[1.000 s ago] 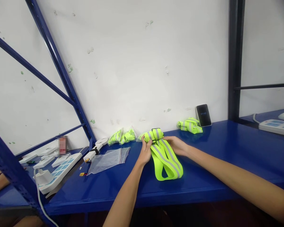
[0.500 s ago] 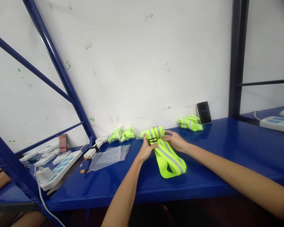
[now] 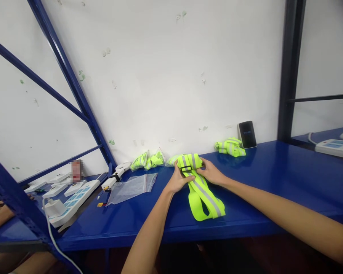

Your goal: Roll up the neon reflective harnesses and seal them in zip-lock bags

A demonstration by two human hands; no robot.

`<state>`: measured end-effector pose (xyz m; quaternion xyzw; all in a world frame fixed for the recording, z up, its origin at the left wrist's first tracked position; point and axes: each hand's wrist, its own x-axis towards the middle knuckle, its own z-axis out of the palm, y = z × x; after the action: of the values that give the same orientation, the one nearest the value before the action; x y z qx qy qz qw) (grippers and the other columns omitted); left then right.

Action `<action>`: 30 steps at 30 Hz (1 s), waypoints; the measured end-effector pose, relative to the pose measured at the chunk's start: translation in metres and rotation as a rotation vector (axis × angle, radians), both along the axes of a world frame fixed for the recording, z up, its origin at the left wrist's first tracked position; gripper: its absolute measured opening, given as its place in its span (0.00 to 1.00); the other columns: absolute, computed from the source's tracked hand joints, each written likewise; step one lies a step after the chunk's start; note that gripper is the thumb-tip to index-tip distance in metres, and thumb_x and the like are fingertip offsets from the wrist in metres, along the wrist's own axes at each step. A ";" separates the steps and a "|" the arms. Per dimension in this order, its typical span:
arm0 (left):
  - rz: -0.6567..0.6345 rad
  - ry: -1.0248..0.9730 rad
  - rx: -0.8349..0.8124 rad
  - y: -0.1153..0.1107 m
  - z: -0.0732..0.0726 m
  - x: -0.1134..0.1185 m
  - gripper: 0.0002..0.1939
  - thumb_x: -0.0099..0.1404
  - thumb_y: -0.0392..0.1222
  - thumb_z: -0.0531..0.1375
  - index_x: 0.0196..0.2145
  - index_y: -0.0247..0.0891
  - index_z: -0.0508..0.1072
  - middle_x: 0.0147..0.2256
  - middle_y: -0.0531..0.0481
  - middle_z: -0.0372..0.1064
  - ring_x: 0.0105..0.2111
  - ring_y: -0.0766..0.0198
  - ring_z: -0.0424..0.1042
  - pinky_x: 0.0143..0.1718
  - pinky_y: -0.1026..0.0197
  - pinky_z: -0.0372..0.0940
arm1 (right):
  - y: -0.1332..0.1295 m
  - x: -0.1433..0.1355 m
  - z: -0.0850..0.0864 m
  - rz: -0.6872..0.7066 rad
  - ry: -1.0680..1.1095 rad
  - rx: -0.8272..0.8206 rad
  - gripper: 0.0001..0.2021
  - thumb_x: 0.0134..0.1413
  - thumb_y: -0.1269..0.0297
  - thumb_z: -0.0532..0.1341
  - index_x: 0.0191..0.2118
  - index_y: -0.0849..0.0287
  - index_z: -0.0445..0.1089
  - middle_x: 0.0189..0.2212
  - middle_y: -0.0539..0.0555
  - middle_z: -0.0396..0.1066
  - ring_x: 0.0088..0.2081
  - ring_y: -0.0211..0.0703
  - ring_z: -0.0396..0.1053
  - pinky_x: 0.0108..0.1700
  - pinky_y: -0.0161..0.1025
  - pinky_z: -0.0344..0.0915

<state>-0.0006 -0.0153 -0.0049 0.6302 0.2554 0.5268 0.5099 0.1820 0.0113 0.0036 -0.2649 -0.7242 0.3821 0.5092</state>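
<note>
Between my two hands is a neon yellow reflective strap (image 3: pixel 205 194) with grey stripes, its upper part rolled into a bundle with a black buckle on it. My left hand (image 3: pixel 177 179) grips the bundle's left side, the thumb lying across the front below the buckle. On the right side, my right hand (image 3: pixel 211 171) has its fingers closed on the roll. The strap's loose end hangs down in a loop towards the front of the blue table. Behind the bundle, partly hidden by it, is a bagged yellow strap (image 3: pixel 172 161).
Bagged yellow straps (image 3: pixel 154 160) lie along the wall, near a white handheld fan (image 3: pixel 114 179) and clear plastic bags (image 3: pixel 131 189). A loose strap bundle (image 3: pixel 231 147) sits beside a phone-like device (image 3: pixel 247 134). Another person's hand (image 3: pixel 0 215) and power strips (image 3: pixel 77 199) are at left.
The rolled bundle has turned slightly in my hands, and the buckle now faces forward. The loop's end hangs a little lower. Both hands still hold the strap.
</note>
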 end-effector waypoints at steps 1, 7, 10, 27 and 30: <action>0.005 -0.007 -0.001 0.001 -0.001 0.000 0.50 0.46 0.38 0.73 0.59 0.45 0.46 0.56 0.41 0.62 0.55 0.52 0.66 0.56 0.46 0.61 | -0.002 0.000 0.001 -0.010 0.009 -0.011 0.29 0.45 0.73 0.60 0.57 0.59 0.64 0.44 0.55 0.73 0.41 0.47 0.71 0.47 0.45 0.68; 0.147 0.012 -0.023 0.009 -0.010 -0.005 0.48 0.43 0.38 0.74 0.57 0.41 0.53 0.49 0.41 0.68 0.49 0.50 0.70 0.51 0.45 0.64 | -0.017 0.001 0.006 0.155 -0.025 -0.075 0.39 0.50 0.65 0.63 0.67 0.50 0.48 0.49 0.55 0.70 0.35 0.44 0.72 0.40 0.41 0.71; 0.217 0.035 -0.022 0.010 -0.011 -0.006 0.48 0.40 0.36 0.74 0.56 0.39 0.57 0.46 0.41 0.70 0.47 0.51 0.70 0.50 0.47 0.64 | -0.018 0.000 0.005 0.192 -0.060 -0.054 0.34 0.54 0.62 0.60 0.66 0.50 0.51 0.50 0.56 0.70 0.38 0.47 0.73 0.41 0.42 0.71; 0.163 0.082 -0.161 0.008 -0.012 -0.009 0.41 0.43 0.35 0.72 0.54 0.38 0.63 0.40 0.44 0.73 0.39 0.52 0.73 0.43 0.48 0.68 | -0.025 -0.007 0.002 0.095 -0.251 0.064 0.40 0.60 0.55 0.56 0.70 0.50 0.31 0.60 0.57 0.63 0.56 0.56 0.66 0.59 0.53 0.57; 0.144 0.080 -0.150 0.007 -0.011 -0.008 0.41 0.44 0.35 0.72 0.54 0.36 0.60 0.42 0.41 0.73 0.41 0.51 0.73 0.45 0.47 0.67 | -0.014 -0.009 -0.002 0.008 -0.228 -0.010 0.41 0.60 0.51 0.56 0.70 0.50 0.30 0.66 0.58 0.51 0.63 0.57 0.56 0.62 0.55 0.53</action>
<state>-0.0087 -0.0079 -0.0164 0.5909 0.3591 0.5158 0.5058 0.1731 -0.0023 0.0016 -0.3061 -0.7766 0.3554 0.4206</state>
